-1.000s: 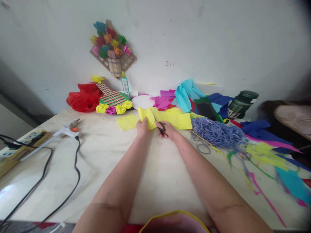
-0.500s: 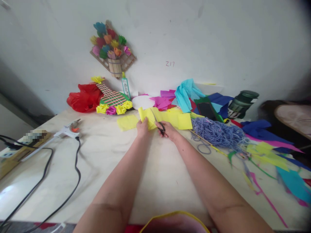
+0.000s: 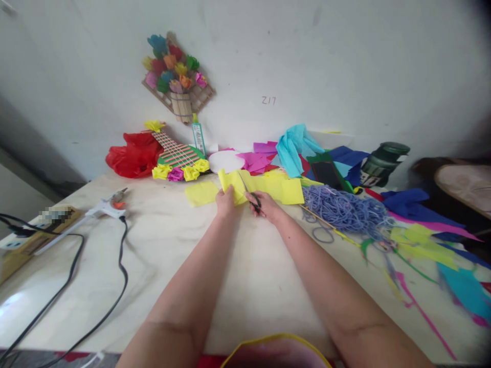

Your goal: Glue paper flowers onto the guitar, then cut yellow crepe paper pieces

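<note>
A long strip of yellow crepe paper (image 3: 268, 185) lies across the far middle of the table. My left hand (image 3: 225, 199) is closed on a folded, raised part of it, thumb on top. In my right hand (image 3: 264, 203) is a pair of black-handled scissors (image 3: 254, 202), fingers wrapped round the loops. The blades point up and left against the yellow paper, just right of my left fingers. From here I cannot tell how far the blades are apart. Another flat stretch of yellow paper (image 3: 201, 193) extends left of my left hand.
At right sit a tangle of blue-purple yarn (image 3: 343, 208), paper scraps (image 3: 424, 243) and a dark green jar (image 3: 383, 164). Left are a glue gun (image 3: 109, 206) with its cord and a power strip (image 3: 23, 235). Behind stand a flower-trimmed stick craft (image 3: 178, 153), red paper (image 3: 134, 156) and a glue bottle (image 3: 198, 135).
</note>
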A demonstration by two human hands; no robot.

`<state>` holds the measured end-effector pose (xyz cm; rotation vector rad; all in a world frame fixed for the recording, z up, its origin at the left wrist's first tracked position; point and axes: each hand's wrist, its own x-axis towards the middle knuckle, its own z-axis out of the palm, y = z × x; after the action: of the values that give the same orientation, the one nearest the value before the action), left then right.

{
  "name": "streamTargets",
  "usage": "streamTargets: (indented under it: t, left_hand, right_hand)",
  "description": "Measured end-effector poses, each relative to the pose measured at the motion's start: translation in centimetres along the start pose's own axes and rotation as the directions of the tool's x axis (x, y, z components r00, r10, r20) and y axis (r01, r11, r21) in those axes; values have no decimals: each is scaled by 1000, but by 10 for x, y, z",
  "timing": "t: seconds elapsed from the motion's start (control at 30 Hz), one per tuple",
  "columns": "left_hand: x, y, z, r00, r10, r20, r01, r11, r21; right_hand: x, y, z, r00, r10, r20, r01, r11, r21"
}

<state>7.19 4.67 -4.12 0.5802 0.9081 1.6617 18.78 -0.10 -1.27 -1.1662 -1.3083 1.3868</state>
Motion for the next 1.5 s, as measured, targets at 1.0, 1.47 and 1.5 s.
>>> streamTargets:
  t: [1.0, 1.47, 1.5]
  left_hand:
    - [-3, 5, 3, 998, -22, -52, 22, 1000, 6]
    - [-4, 2, 2, 999, -27, 26, 27, 1000, 9]
    - [-4, 1, 2, 999, -24, 36, 24, 1000, 15]
  right_hand:
    - [4, 6, 0, 1000, -1, -11, 1, 999, -35]
    - [2, 3, -8, 998, -23, 59, 23, 1000, 8]
    - [2, 2, -8, 998, -23, 59, 23, 1000, 3]
